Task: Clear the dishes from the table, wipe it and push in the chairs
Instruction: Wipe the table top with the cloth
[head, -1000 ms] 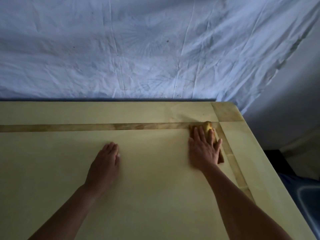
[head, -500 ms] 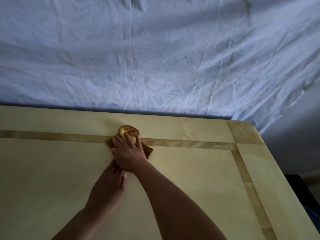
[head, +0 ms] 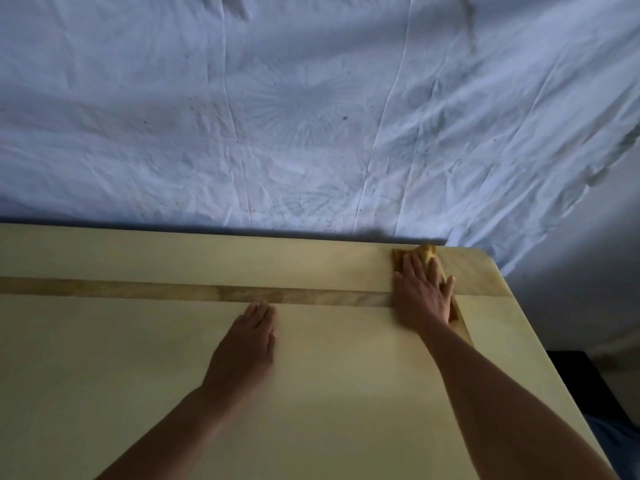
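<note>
A pale yellow wooden table with darker inlaid bands fills the lower half of the view. My right hand lies flat on a yellow-brown cloth near the table's far right corner, pressing it to the surface; only the cloth's far tip and right edge show past my fingers. My left hand rests palm down on the bare tabletop, fingers together, just below the long inlaid band, and holds nothing. No dishes or chairs are in view.
A crumpled white sheet hangs right behind the table's far edge. Past the table's right edge the floor is dark, with a dark object and a bluish one low at the right.
My right hand has swept the cloth from the middle of the far band back to the far right corner. My left hand has stayed flat on the table.
</note>
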Demonstrator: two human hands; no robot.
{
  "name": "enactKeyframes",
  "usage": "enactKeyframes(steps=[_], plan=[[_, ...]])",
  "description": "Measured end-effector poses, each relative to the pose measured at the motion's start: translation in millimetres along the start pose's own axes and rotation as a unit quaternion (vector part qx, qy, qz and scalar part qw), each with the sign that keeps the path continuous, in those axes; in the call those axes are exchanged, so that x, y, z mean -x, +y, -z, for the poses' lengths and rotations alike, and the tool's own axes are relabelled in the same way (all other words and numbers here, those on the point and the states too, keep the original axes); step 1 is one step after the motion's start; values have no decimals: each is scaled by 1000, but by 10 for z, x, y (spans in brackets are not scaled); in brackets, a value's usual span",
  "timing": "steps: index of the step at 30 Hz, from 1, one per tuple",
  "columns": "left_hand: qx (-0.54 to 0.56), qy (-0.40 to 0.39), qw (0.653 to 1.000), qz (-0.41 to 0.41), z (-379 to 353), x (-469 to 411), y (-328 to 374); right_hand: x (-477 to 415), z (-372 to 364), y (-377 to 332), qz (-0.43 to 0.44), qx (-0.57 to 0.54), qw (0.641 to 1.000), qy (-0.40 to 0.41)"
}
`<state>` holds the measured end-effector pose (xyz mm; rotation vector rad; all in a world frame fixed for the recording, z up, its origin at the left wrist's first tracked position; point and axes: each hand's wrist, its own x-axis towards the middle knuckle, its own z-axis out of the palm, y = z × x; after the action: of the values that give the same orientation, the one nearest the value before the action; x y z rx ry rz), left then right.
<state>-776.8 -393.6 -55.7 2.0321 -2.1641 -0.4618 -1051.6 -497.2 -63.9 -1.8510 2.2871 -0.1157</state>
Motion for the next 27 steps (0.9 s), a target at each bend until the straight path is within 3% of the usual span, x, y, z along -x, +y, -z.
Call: enactKeyframes(steps=[2,4,6,9,13,16,21,27], plan=[[-18,7,1000,-9,26,-6,-13,-67,-66,-126,-44,-14,999,2],[-44,-3,999,-17,51,-12,-28,-62,-119,-418,-15,-2,1000,-2],[-58,-18,998,-21,65,-22,-21,35,-178,-825,97,14,995,-11],[-86,-19,996,-26,25,-44,-21,308,-302,-1448,285,19,956,-67],[-51,24,998,-9,2,-87,1,334,-327,-1606,370,23,924,-90],[-39,18,999,1,6,-82,15,52,-268,-1203,329,23,942,-66],[11,35,999,28,-6,-82,221,-385,77,-24,142,40,988,-40],[26,21,999,34,-50,-121,300,-404,271,1046,-57,-3,998,-6]])
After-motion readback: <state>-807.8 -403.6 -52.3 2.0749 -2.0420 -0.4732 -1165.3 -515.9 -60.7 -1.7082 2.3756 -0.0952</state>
